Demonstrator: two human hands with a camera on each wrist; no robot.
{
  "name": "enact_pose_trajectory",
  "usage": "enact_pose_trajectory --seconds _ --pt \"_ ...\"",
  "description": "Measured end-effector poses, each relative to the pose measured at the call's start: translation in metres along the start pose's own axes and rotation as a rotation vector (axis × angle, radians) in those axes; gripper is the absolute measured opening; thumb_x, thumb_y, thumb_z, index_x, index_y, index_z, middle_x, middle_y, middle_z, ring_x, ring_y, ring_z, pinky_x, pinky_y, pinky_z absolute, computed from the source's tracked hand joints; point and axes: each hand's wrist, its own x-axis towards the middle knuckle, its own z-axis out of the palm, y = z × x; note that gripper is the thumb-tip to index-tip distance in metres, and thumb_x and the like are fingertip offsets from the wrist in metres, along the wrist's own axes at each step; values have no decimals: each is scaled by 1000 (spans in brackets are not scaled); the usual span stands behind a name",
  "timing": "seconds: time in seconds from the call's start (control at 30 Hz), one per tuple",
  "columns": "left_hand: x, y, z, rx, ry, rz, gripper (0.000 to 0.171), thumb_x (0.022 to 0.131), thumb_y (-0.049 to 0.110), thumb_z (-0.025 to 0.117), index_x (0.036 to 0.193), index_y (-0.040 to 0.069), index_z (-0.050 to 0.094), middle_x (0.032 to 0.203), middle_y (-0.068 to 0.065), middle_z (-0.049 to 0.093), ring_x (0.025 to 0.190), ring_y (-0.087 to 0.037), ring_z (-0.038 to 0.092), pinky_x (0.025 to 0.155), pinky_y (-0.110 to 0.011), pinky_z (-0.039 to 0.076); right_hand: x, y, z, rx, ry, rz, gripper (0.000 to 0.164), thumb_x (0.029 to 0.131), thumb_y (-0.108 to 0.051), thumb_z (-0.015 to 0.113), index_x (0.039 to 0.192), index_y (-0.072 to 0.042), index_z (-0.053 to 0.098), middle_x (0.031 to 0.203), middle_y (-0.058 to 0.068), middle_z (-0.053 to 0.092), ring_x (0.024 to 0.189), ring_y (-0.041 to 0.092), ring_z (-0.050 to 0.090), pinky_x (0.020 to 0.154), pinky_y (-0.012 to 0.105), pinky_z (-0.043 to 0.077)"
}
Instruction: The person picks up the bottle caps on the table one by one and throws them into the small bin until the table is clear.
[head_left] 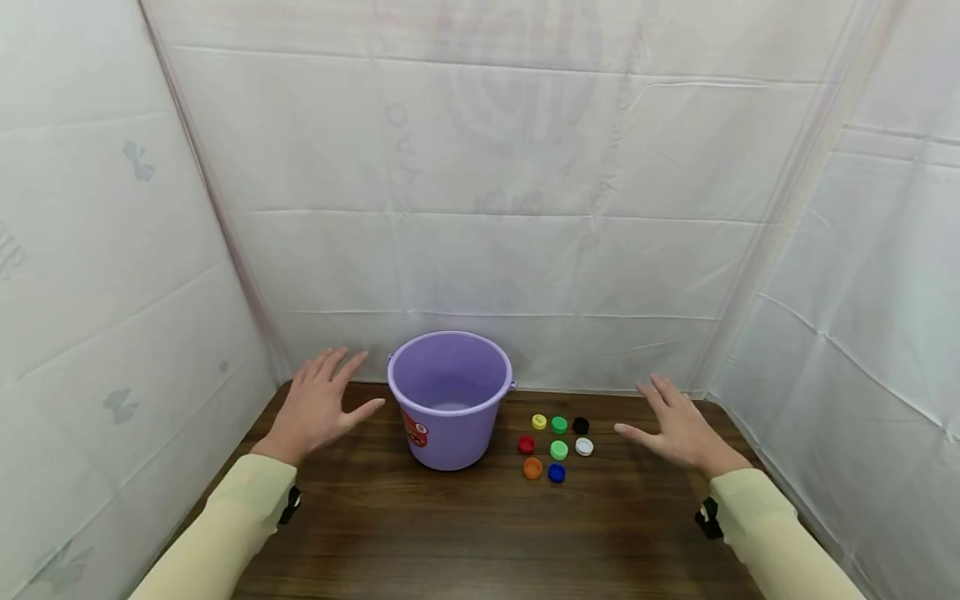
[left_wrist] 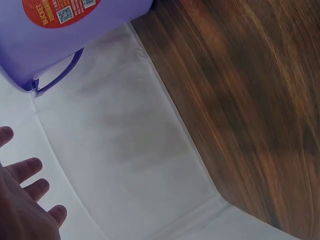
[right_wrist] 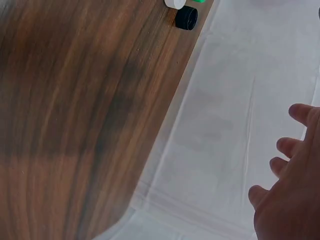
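Purple bucket point(head_left: 465, 437) stands just right of the left fingers point(head_left: 352, 367).

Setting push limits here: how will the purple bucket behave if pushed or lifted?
The purple bucket looks like molded plastic with no contents showing, so probably light for its size. Its rim is wider than its base, so a high push might tip it. Pushed low, it may slide, since the wooden table looks smooth.
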Motion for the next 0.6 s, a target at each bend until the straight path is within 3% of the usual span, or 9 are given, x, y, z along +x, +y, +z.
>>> enact_pose_trajectory --seconds 0.3,0.6 --pt "-1 9 8 -68 77 44 86 91 62 66 160 23 33 151 -23 43 144 -46 36 114 -68 28 -4 -7 18 102 -17 -23 92 94 -63 62 159 -5 32 168 26 17 151 53 21 111 74 30" --pt "1 19 12 -115 184 137 80 88 51 74 154 17 45 145 -21 51 138 -42 44 111 -65 35 -8 -11 35 222 -52 -63 85 97 -57 62 160 -9 32 170 20 15 152 51 20 107 75 34"
